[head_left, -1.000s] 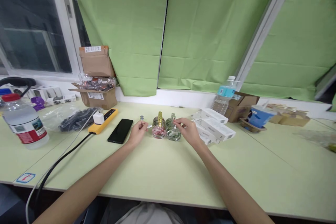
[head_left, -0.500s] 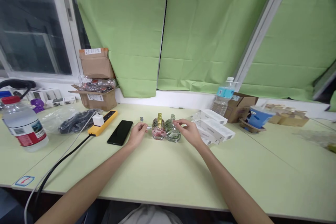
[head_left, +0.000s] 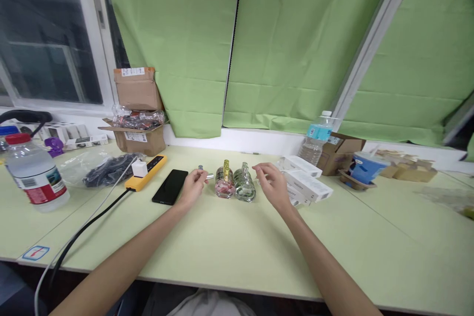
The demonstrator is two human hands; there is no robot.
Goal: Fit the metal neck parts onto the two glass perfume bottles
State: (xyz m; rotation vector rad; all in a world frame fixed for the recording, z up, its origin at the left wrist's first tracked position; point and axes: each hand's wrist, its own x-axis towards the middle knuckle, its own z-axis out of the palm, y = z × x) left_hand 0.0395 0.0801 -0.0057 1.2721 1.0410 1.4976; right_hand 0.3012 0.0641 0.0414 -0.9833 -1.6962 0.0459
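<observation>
Two glass perfume bottles stand upright side by side on the table. One perfume bottle with a gold neck (head_left: pixel 224 186) has pink flowers in it; the perfume bottle with a silver neck (head_left: pixel 245 189) shows green inside. My left hand (head_left: pixel 193 187), left of them, is closed on a small silvery cylinder (head_left: pixel 210 176) that points toward the pink bottle. Behind those fingers shows a small blue-silver top (head_left: pixel 200 168); what it belongs to is hidden. My right hand (head_left: pixel 273 185) hovers right of the green bottle, apart from it, its fingers loosely bent and nothing visible in them.
A black phone (head_left: pixel 170 187) and an orange power strip (head_left: pixel 146 173) lie to the left. White boxes (head_left: pixel 307 185) are piled on the right, near a water bottle (head_left: pixel 316 139) and a blue cup (head_left: pixel 366 168). A large red-capped bottle (head_left: pixel 37 175) stands far left.
My right hand has let go of the green bottle's silver neck and drawn off to the right. My left hand with the silvery cylinder has shifted only slightly.
</observation>
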